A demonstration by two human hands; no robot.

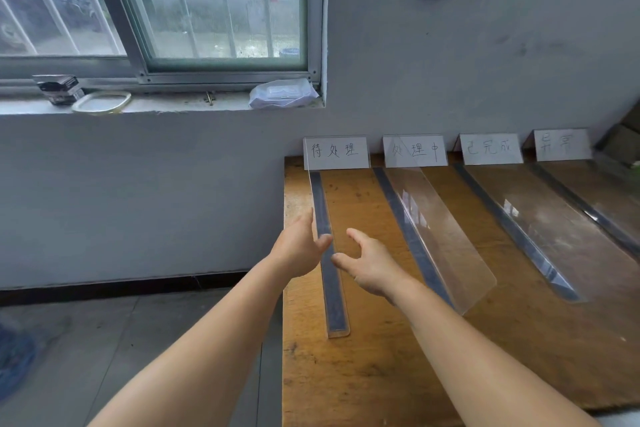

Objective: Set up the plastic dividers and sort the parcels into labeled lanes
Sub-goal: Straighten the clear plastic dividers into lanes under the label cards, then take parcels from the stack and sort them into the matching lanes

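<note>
Two bare forearms reach in from the bottom edge toward the left end of a wooden bench [381, 374]. Both hands sit on either side of the leftmost divider [329, 270], a clear plastic sheet standing upright on a dark base strip that runs from the bench's near part back to the wall. The left hand [299, 248] is spread open, its fingers resting against the divider's left face, with one fingertip showing at the sheet. The right hand [369, 267] is also open, thumb and fingers apart and curved, just beside the divider's right face; whether it touches the sheet cannot be told. Neither hand is closed around anything. Three more dividers stand further right: the second divider [446, 243] leans to the right, the third divider [540, 236] lies well apart from it, and the fourth divider [595, 215] runs off the frame's right edge. Four handwritten label cards [337, 152] stand against the wall at the far ends of the lanes. A window [156, 10] is above left, with a wrapped packet [282, 94] on its sill.
</note>
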